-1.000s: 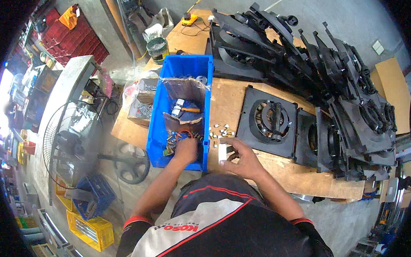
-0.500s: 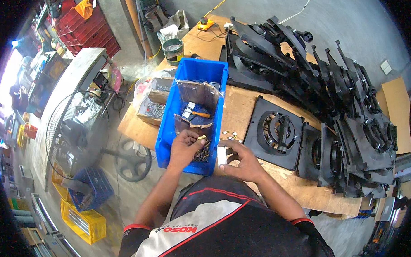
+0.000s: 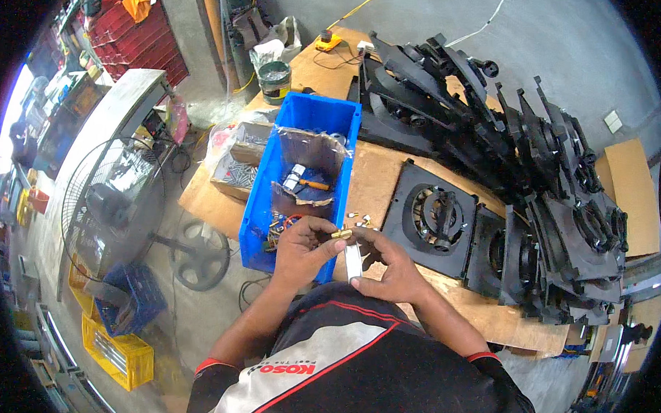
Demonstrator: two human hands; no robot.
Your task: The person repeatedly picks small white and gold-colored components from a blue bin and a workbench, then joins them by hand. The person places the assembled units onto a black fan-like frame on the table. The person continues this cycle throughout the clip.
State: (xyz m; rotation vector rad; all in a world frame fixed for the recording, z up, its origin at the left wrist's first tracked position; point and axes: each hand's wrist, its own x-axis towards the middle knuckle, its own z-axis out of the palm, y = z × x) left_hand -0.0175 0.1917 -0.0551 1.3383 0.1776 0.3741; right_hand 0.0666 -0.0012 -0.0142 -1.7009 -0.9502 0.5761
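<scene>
Between the fingertips and thumb of my left hand (image 3: 303, 252) is a small brass fitting (image 3: 340, 234). My right hand (image 3: 391, 270) grips a flat white rectangular piece (image 3: 353, 262), its upper end close under the fitting. Whether the two pieces touch, I cannot tell. Both hands are over the near end of a long blue bin (image 3: 254, 242) with cardboard dividers (image 3: 310, 145). Small brass-coloured parts (image 3: 274, 230) lie in its near compartment, partly hidden by my left hand. An orange-handled tool (image 3: 314, 184) rests in the middle compartment. Several small white and brass pieces (image 3: 365, 220) lie beside the bin.
Right of the bin, a square black plate with a round centre (image 3: 411, 222) lies on the wooden table (image 3: 376, 161). Many similar black plates (image 3: 556, 198) are stacked beyond it. Cardboard boxes of screws (image 3: 235, 173) stand to the left, and a fan (image 3: 112, 207) stands on the floor.
My left hand has lifted out of the bin's near compartment and moved right with the brass fitting, meeting my right hand. The right hand still grips the white piece.
</scene>
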